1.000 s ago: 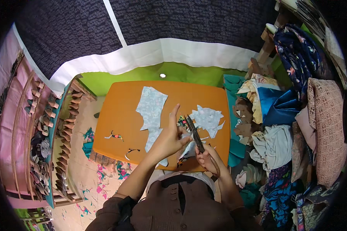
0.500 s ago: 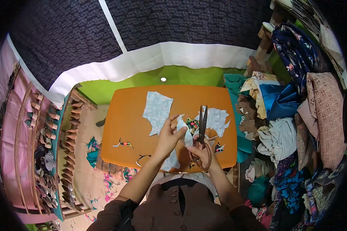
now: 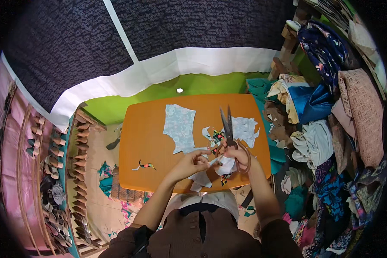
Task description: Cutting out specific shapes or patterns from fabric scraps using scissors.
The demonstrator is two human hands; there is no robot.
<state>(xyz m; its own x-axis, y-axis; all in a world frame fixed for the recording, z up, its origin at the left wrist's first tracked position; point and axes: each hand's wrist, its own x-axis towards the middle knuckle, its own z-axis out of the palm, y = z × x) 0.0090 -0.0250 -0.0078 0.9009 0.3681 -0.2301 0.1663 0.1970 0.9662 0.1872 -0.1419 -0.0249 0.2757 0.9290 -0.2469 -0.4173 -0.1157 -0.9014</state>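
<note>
My right hand (image 3: 241, 157) grips a large pair of scissors (image 3: 228, 124), its blades slightly apart and pointing away from me over the table. Under that hand hangs a small white fabric piece (image 3: 226, 166). Just to its left, my left hand (image 3: 191, 164) has its fingers pinched at what looks like the piece's edge; the fingertips are small in view. Beyond the hands lies a black floral scrap (image 3: 218, 136) with white bits beside it. A pale patterned cut piece (image 3: 179, 127) lies flat at the far left of them, and crumpled pale fabric (image 3: 245, 130) is right of the blades.
The orange table (image 3: 142, 124) carries another small floral scrap (image 3: 147, 166) at its left. Heaped cloth (image 3: 312, 144) crowds the right side. Wooden racks of spools or pegs (image 3: 80, 172) stand at the left, and scraps (image 3: 106, 178) litter the floor. A dark curtain (image 3: 193, 26) hangs behind.
My left hand has come down toward me, away from the floral and white pieces. The scissor blades have parted and swung slightly. The white fabric piece now hangs below my right hand.
</note>
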